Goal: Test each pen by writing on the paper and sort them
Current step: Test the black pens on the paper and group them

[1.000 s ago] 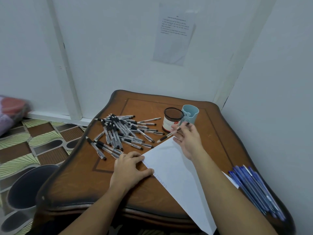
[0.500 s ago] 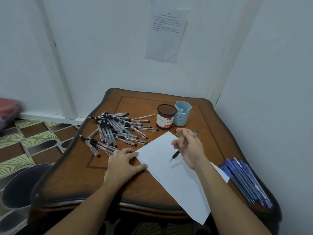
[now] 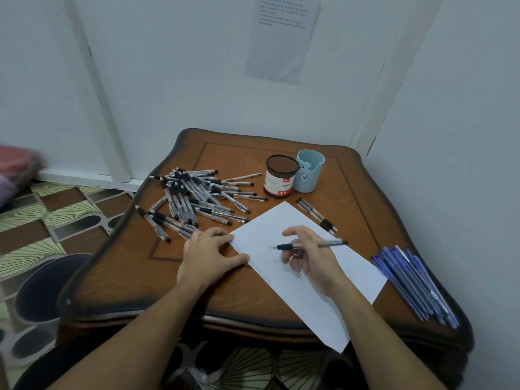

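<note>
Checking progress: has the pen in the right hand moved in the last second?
Yes. The pen has come away from the brown cup toward the person, now over the paper.

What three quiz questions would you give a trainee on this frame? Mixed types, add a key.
1. Multiple choice: the right hand holds A) a blue pen, B) a black-grip pen, C) a cup.
2. True or false: the left hand presses on the paper's left edge.
3. Short answer: where do the blue pens lie?
Key: 1 B. 2 true. 3 on the table, at its right edge, beside the paper.
</note>
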Tool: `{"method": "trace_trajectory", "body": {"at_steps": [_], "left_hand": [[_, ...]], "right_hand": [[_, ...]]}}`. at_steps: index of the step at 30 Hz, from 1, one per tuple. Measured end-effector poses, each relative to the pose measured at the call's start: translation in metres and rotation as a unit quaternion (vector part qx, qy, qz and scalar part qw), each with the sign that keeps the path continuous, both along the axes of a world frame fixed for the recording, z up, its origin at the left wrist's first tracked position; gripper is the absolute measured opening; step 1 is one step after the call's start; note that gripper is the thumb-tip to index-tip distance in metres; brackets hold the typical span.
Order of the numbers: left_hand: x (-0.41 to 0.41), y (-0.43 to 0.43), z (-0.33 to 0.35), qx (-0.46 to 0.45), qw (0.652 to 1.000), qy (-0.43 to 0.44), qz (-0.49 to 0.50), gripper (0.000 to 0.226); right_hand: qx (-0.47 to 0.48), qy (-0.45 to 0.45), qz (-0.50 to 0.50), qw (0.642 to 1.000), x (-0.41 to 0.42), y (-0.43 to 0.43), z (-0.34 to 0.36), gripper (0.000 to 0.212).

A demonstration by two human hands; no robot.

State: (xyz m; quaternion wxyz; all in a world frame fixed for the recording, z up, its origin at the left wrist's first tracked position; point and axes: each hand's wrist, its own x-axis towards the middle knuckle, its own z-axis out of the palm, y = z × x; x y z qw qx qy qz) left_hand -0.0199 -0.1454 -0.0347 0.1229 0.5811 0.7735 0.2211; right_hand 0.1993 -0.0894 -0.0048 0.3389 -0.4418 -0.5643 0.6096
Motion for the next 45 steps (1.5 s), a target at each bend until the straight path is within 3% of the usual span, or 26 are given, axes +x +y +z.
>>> {"method": "trace_trajectory", "body": {"at_steps": [4,8,11,12,15,17,19,26,29,31,34,40,45], "left_hand": [[0.0,0.0,-0.001,0.002,1.0,0.001,0.0,0.072],[-0.001,0.002,-0.003,-0.003,1.0,-0.001,-0.001,0.073],[-0.002,0.002,-0.004,0.0,1.0,-0.002,-0.001,0.073],[-0.002,0.002,-0.004,0.001,1.0,-0.002,-0.001,0.073],[-0.002,0.002,-0.004,0.004,1.0,-0.004,-0.001,0.073],[-0.002,0.002,-0.004,0.005,1.0,-0.005,0.0,0.072],[-0.002,0.002,-0.005,0.005,1.0,-0.005,-0.001,0.072],[-0.002,0.003,-0.004,-0.006,1.0,-0.005,-0.002,0.073],[-0.002,0.002,-0.004,-0.006,1.0,-0.007,-0.001,0.073],[-0.002,0.002,-0.003,-0.007,1.0,-0.009,0.001,0.073],[-0.001,0.001,-0.003,-0.006,1.0,-0.01,0.0,0.072],[-0.001,0.001,-0.003,-0.006,1.0,-0.009,0.002,0.072],[0.0,0.002,-0.002,-0.006,1.0,-0.008,0.004,0.072]], "right_hand": [[0.033,-0.018,0.054,0.998,-0.003,-0.007,-0.008,0.024],[0.063,-0.088,0.031,0.994,-0.01,-0.01,-0.008,0.055],[0.015,-0.101,-0.02,0.995,-0.011,-0.005,-0.007,0.066],[-0.004,-0.082,-0.035,0.996,-0.01,-0.002,-0.008,0.061],[0.001,-0.052,-0.032,0.998,-0.007,0.002,-0.009,0.017],[0.009,-0.08,-0.028,0.996,-0.007,0.005,-0.013,0.055],[0.013,-0.092,-0.04,0.995,-0.008,0.006,-0.013,0.07],[0.017,-0.055,-0.041,0.997,-0.007,0.002,-0.011,0.054],[0.012,-0.011,-0.065,0.998,-0.004,0.0,-0.01,0.023],[0.01,0.026,-0.073,0.997,-0.002,-0.003,-0.01,0.034],[0.0,-0.022,-0.062,0.998,-0.006,-0.006,-0.009,0.054],[0.011,0.015,0.034,0.999,-0.002,-0.009,-0.009,0.018],[0.063,-0.046,0.039,0.996,-0.001,-0.01,-0.017,0.024]]}}
